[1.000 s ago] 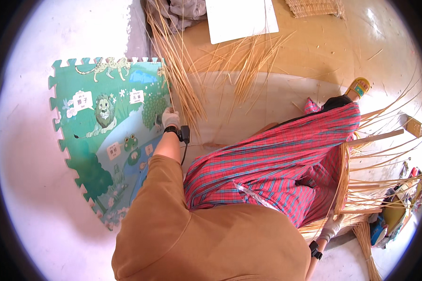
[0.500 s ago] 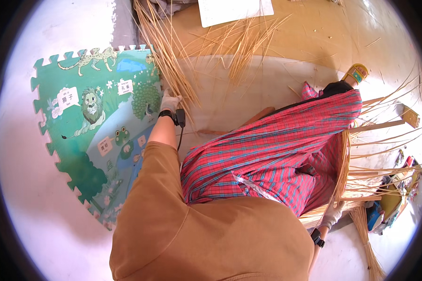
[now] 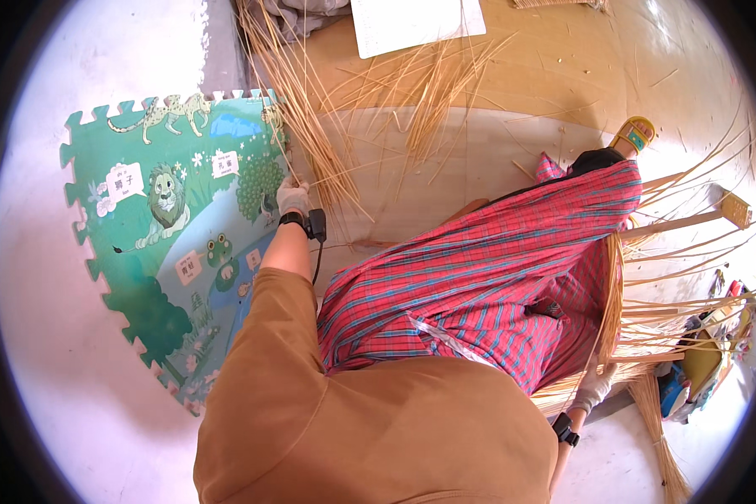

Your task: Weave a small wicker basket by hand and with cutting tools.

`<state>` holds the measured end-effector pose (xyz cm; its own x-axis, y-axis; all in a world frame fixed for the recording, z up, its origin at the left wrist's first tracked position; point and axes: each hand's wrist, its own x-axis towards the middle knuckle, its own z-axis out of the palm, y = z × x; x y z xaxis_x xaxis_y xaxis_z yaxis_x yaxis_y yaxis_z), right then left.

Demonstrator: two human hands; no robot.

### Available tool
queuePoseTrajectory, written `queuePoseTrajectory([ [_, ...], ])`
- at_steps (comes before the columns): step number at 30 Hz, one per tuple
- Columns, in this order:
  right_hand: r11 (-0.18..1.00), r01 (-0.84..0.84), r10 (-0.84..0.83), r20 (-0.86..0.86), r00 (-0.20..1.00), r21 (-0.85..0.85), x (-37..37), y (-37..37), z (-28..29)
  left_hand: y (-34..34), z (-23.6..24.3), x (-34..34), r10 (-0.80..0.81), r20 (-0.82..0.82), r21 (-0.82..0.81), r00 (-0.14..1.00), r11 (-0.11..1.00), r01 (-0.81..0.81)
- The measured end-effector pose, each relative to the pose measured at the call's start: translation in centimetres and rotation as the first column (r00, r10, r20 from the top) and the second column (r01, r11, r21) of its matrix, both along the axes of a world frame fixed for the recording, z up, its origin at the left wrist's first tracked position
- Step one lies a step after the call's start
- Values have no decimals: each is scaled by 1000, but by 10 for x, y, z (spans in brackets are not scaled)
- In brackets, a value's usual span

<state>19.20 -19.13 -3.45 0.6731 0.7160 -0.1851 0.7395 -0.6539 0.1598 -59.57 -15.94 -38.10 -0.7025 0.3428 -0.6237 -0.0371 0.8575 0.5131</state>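
My left hand [image 3: 292, 198], in a pale glove with a black wrist device, reaches out to the lower end of a long bundle of dry straw stalks [image 3: 304, 126] and closes on a few of them beside the foam mat. My right hand [image 3: 595, 388], also gloved, grips straw strands of a partly woven straw piece [image 3: 647, 332] at my right side. A red plaid cloth [image 3: 479, 286] covers my lap and legs, between the two hands.
A green animal-print foam puzzle mat [image 3: 176, 244] lies at the left on the pale floor. More loose straw [image 3: 437, 84] fans over brown flooring near a white sheet [image 3: 412, 21]. A yellow sandal [image 3: 634, 134] and a straw broom [image 3: 659, 428] lie at the right.
My left hand stays at the base of the straw bundle and has barely shifted. The view has swung a little. My right hand keeps its hold on the woven straw.
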Motion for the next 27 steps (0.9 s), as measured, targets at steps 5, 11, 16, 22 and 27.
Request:
queuePoseTrajectory([
  [5,997,1,8,-111,994,78,-2,-2,-6,-7,-4,-8,-409,156,-464,899,773,432],
  [11,996,18,-11,-78,997,92,-3,-2,1,34,6,42,-325,214,-501,921,773,389],
  [16,995,-30,37,-78,996,93,-9,7,-3,43,13,39,63,154,-175,986,984,-35],
  [22,981,-85,111,-147,983,174,-37,30,6,76,36,32,197,650,195,734,890,-412],
  [27,963,-104,109,-3,994,250,-48,38,13,183,104,84,-71,944,276,322,704,-654],
])
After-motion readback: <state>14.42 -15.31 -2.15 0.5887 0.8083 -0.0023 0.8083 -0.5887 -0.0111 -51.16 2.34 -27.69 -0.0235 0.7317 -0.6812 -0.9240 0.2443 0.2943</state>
